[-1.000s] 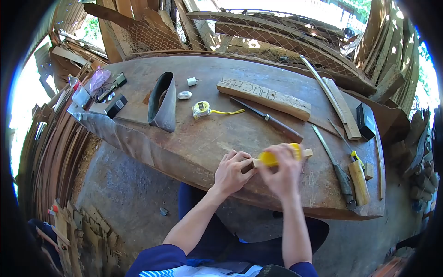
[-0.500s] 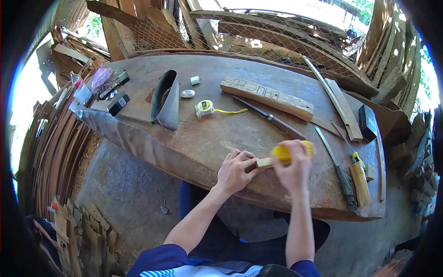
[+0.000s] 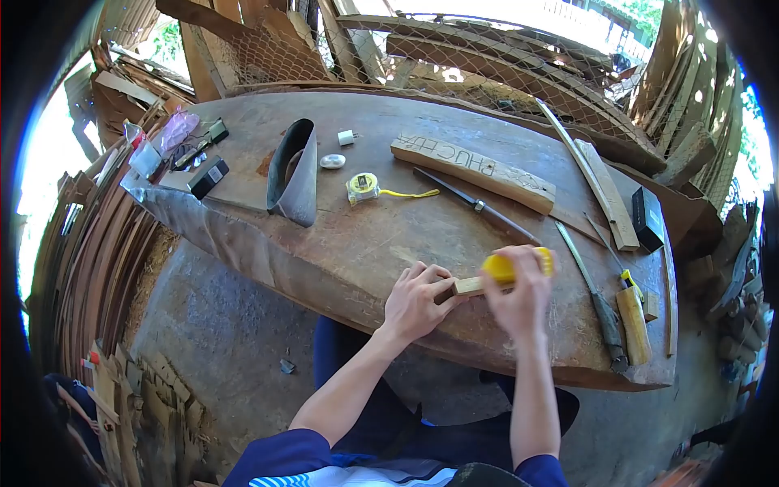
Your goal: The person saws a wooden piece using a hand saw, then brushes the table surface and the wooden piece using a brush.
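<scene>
- Woodworking shop, partly open to daylight from where I'm standing.
- Scuffed worktable under both hands.
- Tape measure beyond the left hand.
- Dark-handled tool right of the right hand.
- Long boards stacked behind wire mesh, far past both hands.
- Wood strips piled well left of the left hand; scrap wood lower down, same side.

Two hands, one gripped yellow object, one gripped wooden strip, one tape measure
</scene>
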`<state>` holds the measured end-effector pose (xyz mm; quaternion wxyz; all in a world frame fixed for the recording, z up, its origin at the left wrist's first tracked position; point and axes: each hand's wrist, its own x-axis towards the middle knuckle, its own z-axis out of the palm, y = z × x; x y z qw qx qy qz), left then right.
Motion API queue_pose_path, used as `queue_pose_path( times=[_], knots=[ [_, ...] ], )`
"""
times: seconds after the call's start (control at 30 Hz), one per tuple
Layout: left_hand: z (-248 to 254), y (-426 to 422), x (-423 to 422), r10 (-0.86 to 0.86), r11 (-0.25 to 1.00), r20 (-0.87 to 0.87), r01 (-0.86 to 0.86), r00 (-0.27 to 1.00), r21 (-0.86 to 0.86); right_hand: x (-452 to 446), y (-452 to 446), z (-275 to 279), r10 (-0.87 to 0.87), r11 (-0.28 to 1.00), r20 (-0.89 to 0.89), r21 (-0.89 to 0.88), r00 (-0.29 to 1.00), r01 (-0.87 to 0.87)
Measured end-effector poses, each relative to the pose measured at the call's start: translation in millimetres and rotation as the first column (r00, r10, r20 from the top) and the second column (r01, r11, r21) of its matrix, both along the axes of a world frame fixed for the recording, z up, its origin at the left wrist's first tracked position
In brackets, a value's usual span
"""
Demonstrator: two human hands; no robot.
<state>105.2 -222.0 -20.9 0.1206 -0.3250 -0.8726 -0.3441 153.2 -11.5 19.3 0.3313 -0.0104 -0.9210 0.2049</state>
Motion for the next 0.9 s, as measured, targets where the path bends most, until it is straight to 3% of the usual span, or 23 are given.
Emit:
queue_pose_path(
  times=[0.1, 0.13, 0.3, 0.43, 0.47, 0.53, 0.67, 0.87, 0.9],
  knots=[
    [-7, -3, -4, -0.011, 1.0, -0.052, 0.01, 0.999, -0.016, 9, -42, 0, 0.17, 0.985, -0.03, -0.013, 0.985, -0.171],
    [-6, -4, -4, -0.006, 1.0, -0.049, 0.005, 0.999, -0.011, 9, -36, -2, 0.155, 0.988, -0.039, -0.01, 0.987, -0.156],
    [-3, 1, -1, 0.008, 1.0, -0.017, -0.007, 1.0, 0.017, 15, 51, -5, -0.051, 0.999, -0.003, 0.001, 0.999, 0.051],
    [-2, 3, 1, 0.027, 0.999, -0.032, -0.027, 0.999, 0.022, 1, 47, 0, -0.233, 0.972, 0.02, -0.015, 0.972, 0.233],
    [-2, 3, 2, 0.024, 0.999, -0.014, -0.023, 1.0, 0.026, -3, 24, -1, -0.188, 0.979, 0.038, -0.076, 0.982, 0.19],
    [0, 0, 0, 0.011, 1.0, -0.005, -0.011, 1.0, 0.007, -3, -26, -1, -0.016, 1.0, -0.048, -0.006, 0.999, 0.016],
    [-7, -4, -3, 0.015, 1.0, -0.058, -0.015, 0.998, 0.005, 4, -37, -8, 0.093, 0.994, -0.074, -0.048, 0.993, -0.097],
    [-2, 2, 0, 0.02, 1.0, -0.025, -0.02, 0.999, 0.012, 3, 60, -3, -0.194, 0.981, 0.009, -0.014, 0.981, 0.194],
    [-3, 1, 0, 0.026, 1.0, -0.025, -0.026, 0.999, 0.01, 0, 54, -2, -0.173, 0.985, 0.007, -0.025, 0.985, 0.173]
  ],
)
